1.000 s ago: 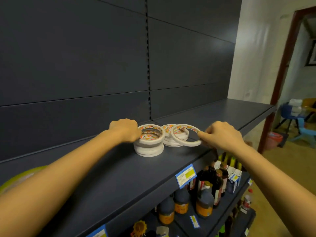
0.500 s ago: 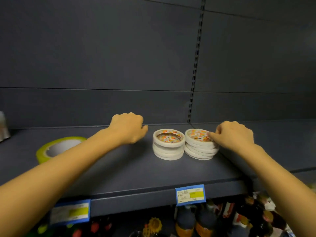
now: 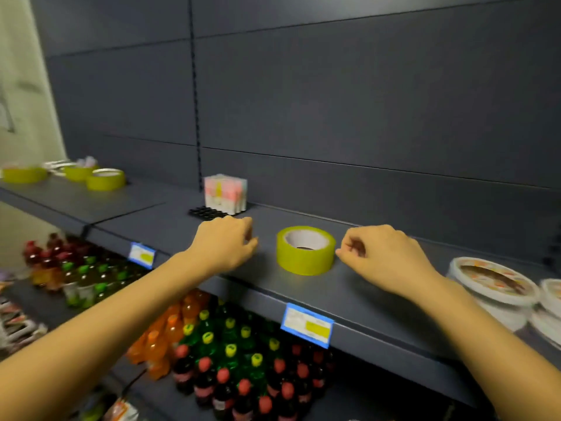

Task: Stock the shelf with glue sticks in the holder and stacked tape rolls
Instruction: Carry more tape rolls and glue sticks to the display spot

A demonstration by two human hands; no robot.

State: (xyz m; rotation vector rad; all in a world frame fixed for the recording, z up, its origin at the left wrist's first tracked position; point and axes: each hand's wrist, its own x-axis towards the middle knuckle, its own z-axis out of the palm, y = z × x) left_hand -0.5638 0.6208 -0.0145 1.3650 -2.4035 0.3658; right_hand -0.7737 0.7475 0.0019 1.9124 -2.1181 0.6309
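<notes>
A yellow-green tape roll (image 3: 306,250) lies flat on the dark shelf (image 3: 364,296), between my two hands. My left hand (image 3: 224,243) hovers just left of it, fingers loosely curled, holding nothing. My right hand (image 3: 385,256) is just right of the roll, fingers curled, close to its side but apart from it. Behind my left hand stands a black holder (image 3: 208,212) with a block of pink and white glue sticks (image 3: 225,194). Two stacks of white tape rolls (image 3: 493,282) sit at the far right.
More yellow-green tape rolls (image 3: 105,179) lie far left on the shelf. Blue price tags (image 3: 306,325) hang on the shelf's front edge. Below are rows of bottled drinks (image 3: 230,360) with coloured caps. The dark back panel rises behind.
My view has swung left. Both hands left the white tape stacks and now flank the yellow-green roll; the white stacks sit at the right edge.
</notes>
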